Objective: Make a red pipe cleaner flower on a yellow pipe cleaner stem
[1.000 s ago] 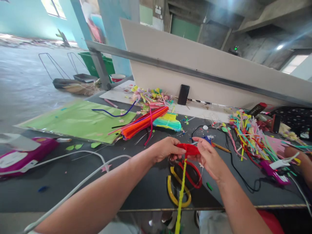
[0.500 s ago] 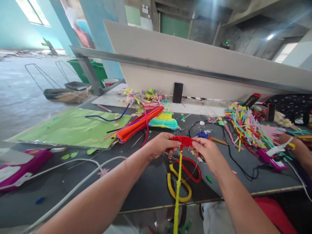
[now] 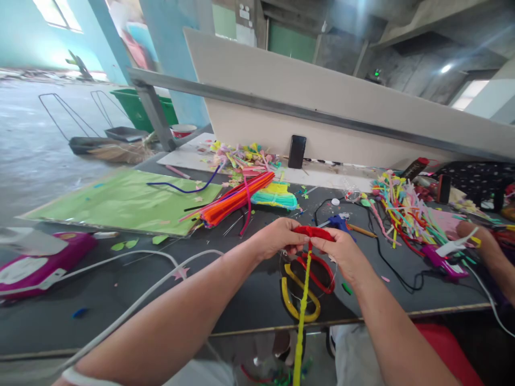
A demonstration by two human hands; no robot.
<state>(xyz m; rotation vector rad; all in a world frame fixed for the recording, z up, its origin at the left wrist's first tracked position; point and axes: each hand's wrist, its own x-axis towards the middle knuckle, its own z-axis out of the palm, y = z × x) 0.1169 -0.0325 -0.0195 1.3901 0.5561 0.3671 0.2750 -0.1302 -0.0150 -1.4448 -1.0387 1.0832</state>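
Note:
Between my two hands is a fuzzy red pipe-cleaner piece (image 3: 316, 232), pinched at its left end by my left hand (image 3: 281, 238) and at its right end by my right hand (image 3: 336, 247). A long yellow pipe-cleaner stem (image 3: 302, 316) hangs from its middle, down past the table edge. Scissors (image 3: 285, 292) with one red and one yellow handle loop lie on the table just below my hands, partly behind the stem. My fingers cover both ends of the red piece.
An orange pipe-cleaner bundle (image 3: 237, 201) and a turquoise-yellow bundle (image 3: 276, 200) lie beyond my hands. Purple glue guns (image 3: 76, 260) lie left and right, with cords. A phone (image 3: 296, 151) leans on the back board. Another person's hand (image 3: 470, 236) is at right.
The red piece has tilted and now shows narrower between my hands. My right hand's fingers have moved in towards the stem's top. The view has shifted slightly.

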